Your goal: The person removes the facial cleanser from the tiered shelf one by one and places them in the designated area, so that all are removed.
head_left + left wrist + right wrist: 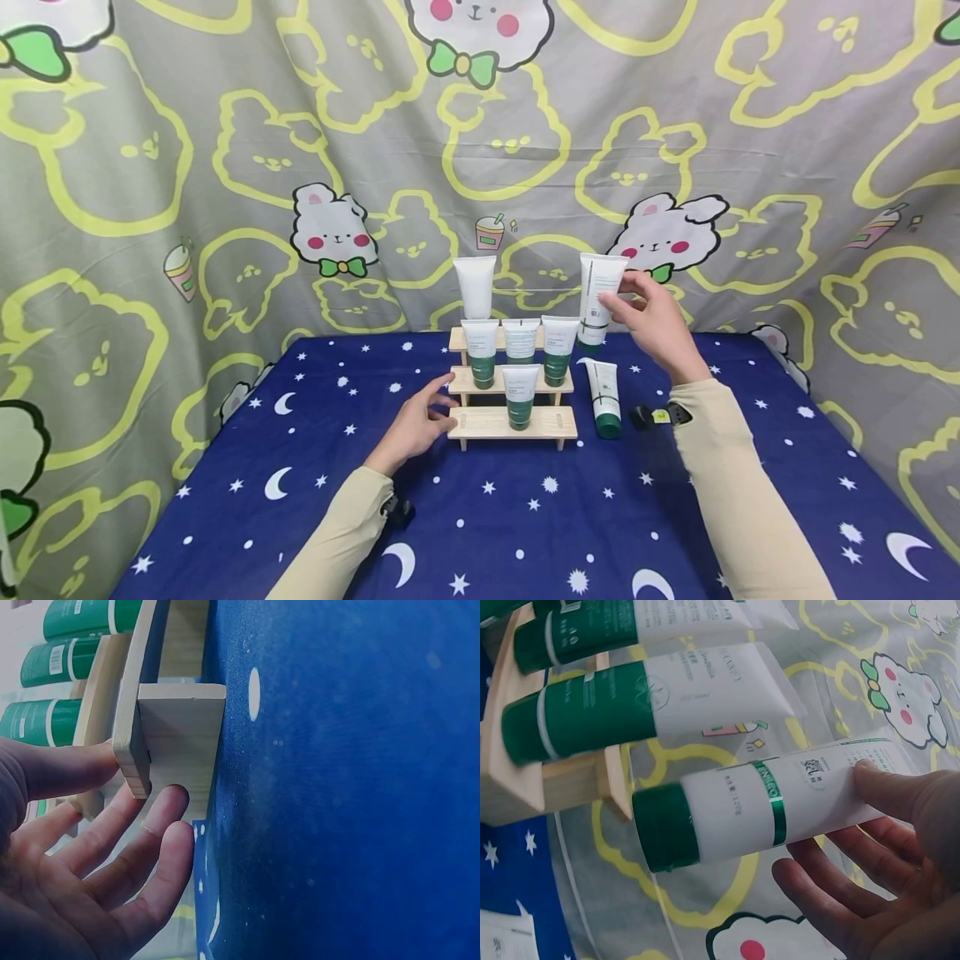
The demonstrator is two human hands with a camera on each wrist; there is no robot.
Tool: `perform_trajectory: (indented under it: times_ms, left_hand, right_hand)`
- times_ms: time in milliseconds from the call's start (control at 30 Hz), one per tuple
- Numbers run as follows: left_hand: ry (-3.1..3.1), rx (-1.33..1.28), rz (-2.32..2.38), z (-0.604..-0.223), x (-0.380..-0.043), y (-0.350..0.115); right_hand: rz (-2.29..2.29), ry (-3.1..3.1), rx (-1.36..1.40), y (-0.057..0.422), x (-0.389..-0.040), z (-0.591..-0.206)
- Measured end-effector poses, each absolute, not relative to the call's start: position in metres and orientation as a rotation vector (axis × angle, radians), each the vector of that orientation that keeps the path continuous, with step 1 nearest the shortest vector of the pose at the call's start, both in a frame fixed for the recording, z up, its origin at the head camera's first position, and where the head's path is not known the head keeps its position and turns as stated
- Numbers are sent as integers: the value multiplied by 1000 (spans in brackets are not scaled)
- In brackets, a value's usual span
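Head view, raised right hand (662, 327), fingers pinching white tube (594, 292), left hand (412, 425), fingers spread at wooden stand (480, 427)

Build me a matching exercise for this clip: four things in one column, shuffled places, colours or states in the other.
1. Left hand
2. Right hand
3. Rack
4. Tablecloth

A. Dark blue, star-patterned
B. Holding a white tube
C. At the rack's left end
D. Pale wood, three-tiered

Pairs: 1-C, 2-B, 3-D, 4-A
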State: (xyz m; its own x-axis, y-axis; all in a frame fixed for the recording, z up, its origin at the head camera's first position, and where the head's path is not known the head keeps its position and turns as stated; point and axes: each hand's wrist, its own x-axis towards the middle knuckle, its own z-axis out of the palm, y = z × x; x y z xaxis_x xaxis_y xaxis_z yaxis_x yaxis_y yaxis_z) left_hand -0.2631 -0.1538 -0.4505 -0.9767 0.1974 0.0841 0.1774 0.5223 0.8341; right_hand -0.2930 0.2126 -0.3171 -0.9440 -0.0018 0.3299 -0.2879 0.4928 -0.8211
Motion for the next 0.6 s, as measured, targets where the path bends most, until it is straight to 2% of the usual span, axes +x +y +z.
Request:
perform_trajectory:
  times_ms: [600]
  left_hand:
    - [2716, 339, 1496, -450, -263, -154]
  right_hand:
    - [1503, -2408, 124, 244, -275, -355]
